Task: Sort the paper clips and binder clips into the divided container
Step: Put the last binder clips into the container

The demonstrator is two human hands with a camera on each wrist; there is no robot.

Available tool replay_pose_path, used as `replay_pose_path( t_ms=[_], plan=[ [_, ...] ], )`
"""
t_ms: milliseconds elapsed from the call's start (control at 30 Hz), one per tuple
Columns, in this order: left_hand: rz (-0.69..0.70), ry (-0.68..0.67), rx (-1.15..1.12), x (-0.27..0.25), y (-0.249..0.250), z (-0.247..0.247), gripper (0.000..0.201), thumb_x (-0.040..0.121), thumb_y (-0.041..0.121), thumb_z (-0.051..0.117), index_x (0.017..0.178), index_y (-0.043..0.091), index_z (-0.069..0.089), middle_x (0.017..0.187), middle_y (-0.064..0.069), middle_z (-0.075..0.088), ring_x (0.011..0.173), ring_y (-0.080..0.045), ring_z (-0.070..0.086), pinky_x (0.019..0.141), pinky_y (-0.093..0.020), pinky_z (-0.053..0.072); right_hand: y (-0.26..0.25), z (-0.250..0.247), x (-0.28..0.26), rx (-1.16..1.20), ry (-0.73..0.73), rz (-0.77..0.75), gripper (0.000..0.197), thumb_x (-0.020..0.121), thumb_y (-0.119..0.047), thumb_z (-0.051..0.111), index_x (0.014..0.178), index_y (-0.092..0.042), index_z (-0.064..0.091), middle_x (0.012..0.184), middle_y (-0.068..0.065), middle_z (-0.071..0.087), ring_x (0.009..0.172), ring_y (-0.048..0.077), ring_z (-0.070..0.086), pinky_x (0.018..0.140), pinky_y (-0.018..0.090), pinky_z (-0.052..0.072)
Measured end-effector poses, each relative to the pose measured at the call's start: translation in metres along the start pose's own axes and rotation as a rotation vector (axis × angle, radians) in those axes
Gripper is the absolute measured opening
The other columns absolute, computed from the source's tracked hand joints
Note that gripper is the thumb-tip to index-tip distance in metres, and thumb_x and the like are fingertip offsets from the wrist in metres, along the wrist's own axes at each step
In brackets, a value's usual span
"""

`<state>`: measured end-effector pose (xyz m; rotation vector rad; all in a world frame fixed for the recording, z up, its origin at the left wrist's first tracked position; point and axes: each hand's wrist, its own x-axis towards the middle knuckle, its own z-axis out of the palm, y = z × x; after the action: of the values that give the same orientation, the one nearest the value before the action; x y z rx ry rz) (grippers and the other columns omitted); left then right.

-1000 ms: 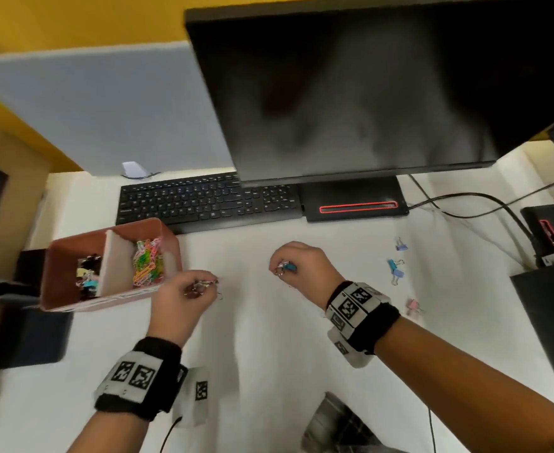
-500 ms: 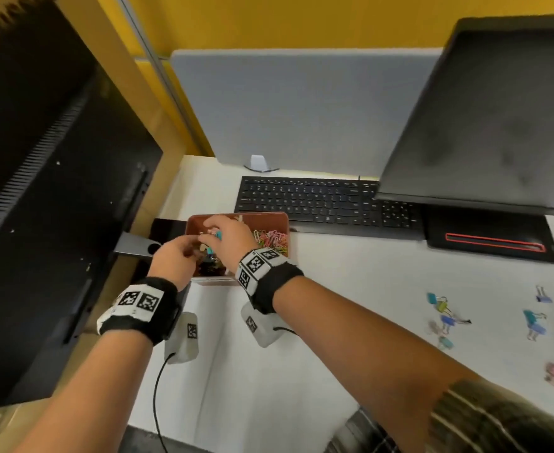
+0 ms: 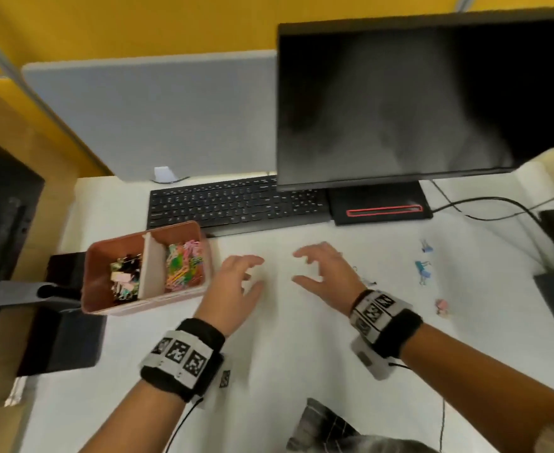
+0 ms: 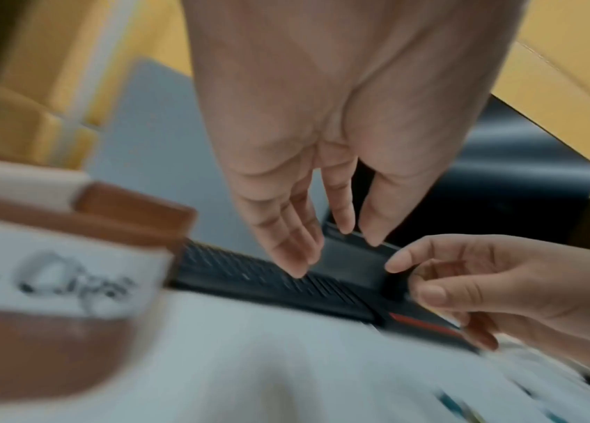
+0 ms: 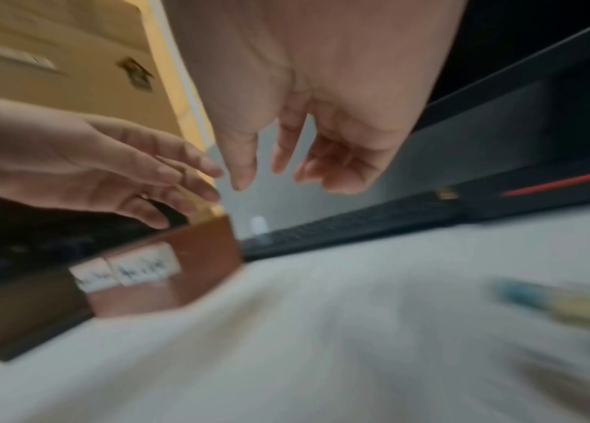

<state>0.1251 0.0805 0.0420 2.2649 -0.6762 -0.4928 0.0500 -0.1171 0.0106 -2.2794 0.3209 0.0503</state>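
Both hands are empty with fingers spread and loosely bent: I see the left hand point(image 3: 236, 289) just right of the divided container point(image 3: 105, 310), and the right hand point(image 3: 326, 273) beside it, apart, palms facing each other above the white surface point(image 3: 285, 371). Neither touches anything. Inside the container, binder clips point(image 3: 125, 279) fill the left compartment and coloured paper clips point(image 3: 182, 266) fill the right, with a white divider point(image 3: 151, 269) between. Loose binder clips point(image 3: 422, 271) lie on the surface well to the right of the right hand, one pink clip point(image 3: 441, 306) nearer my side. Behind the container I note a black keyboard point(image 3: 236, 204) and a dark monitor point(image 3: 416, 103). Both wrist views are blurred; labels on the container's front are unreadable.
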Motion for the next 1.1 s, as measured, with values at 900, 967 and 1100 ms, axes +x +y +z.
replay_pose_path(
  t_ms=[900, 967, 1100],
  plan=[
    [0.044, -0.306, 0.141, 0.049, 0.047, 0.202, 0.017, 0.077, 0.006, 0.067, 0.090, 0.017, 0.065, 0.096, 0.000, 0.049, 0.096, -0.020, 0.051, 0.090, -0.028, 0.044, 0.189, -0.114, -0.095, -0.123, -0.047, 0.407, 0.023, 0.074, -0.012, 0.074, 0.095, -0.009, 0.069, 0.092, 0.000, 0.046, 0.080, 0.017, 0.052, 0.080, 0.022, 0.043],
    [0.040, -0.297, 0.113, 0.049, 0.046, 0.202, 0.017, 0.077, 0.005, 0.067, 0.087, 0.017, 0.063, 0.095, -0.001, 0.050, 0.094, -0.020, 0.053, 0.089, -0.029, 0.046, 0.191, -0.114, -0.091, -0.092, -0.029, 0.398, 0.023, 0.071, -0.008, 0.075, 0.093, -0.007, 0.070, 0.095, 0.001, 0.046, 0.083, 0.018, 0.053, 0.083, 0.024, 0.046],
    [0.051, -0.298, 0.116, 0.051, 0.051, 0.198, 0.018, 0.077, 0.003, 0.064, 0.079, 0.020, 0.058, 0.092, -0.002, 0.060, 0.088, -0.021, 0.057, 0.081, -0.029, 0.049, 0.190, -0.115, -0.087, -0.092, -0.052, 0.431, 0.023, 0.071, -0.010, 0.075, 0.093, -0.011, 0.069, 0.088, 0.001, 0.055, 0.085, 0.024, 0.060, 0.082, 0.027, 0.046]
  ],
)
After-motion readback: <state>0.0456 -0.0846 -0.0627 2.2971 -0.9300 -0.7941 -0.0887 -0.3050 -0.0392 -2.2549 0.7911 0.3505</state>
